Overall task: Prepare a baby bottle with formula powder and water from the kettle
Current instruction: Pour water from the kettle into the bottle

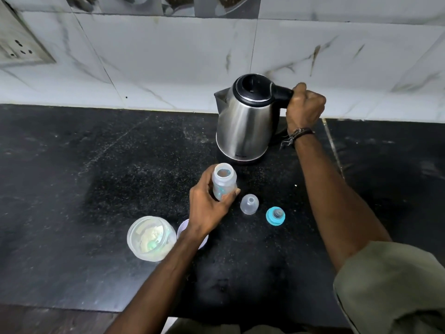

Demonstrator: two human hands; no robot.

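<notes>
On dark counter [96, 189], left hand [207, 210] gripping open baby bottle [224, 183], right hand [304, 107] clenched round kettle [248, 121] handle

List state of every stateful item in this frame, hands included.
kettle: upright on counter, lid closed
baby bottle: upright, uncapped, mouth open
left hand: grips the bottle
right hand: grips the kettle handle
clear cap: off, standing on counter
teal nipple ring: off, on counter
formula jar: open, powder inside
jar lid: off, beside jar, partly hidden by arm
</notes>
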